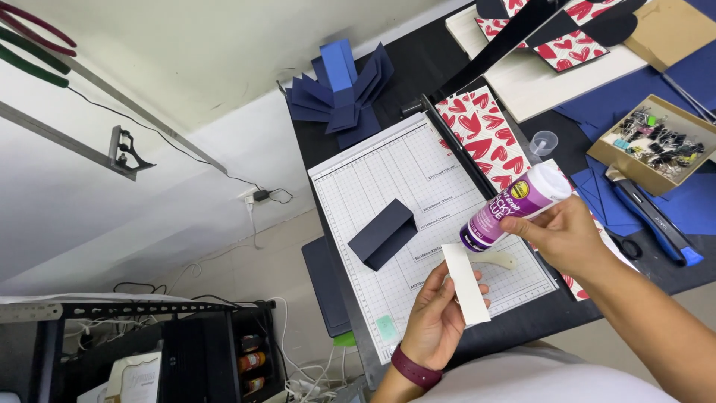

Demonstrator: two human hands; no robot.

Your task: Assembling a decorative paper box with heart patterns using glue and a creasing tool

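Observation:
My left hand (435, 317) holds a narrow white paper strip (465, 284) upright by its lower end. My right hand (564, 236) grips a purple-labelled glue bottle (514, 206) with a white base, tilted so its nozzle end points down at the top of the strip. Both hands hover over a white gridded paper trimmer board (388, 186). A folded dark navy card piece (382, 233) lies on that board, left of the hands. A pale bone-folder tool (501, 259) lies under the bottle on the board.
Red-heart patterned paper (483, 134) lies along the trimmer's blade arm. Folded navy card pieces (341, 89) sit at the far end. A clear small cap (544, 142), a cardboard box of binder clips (656, 142), a blue craft knife (656, 220) and navy sheets are at the right.

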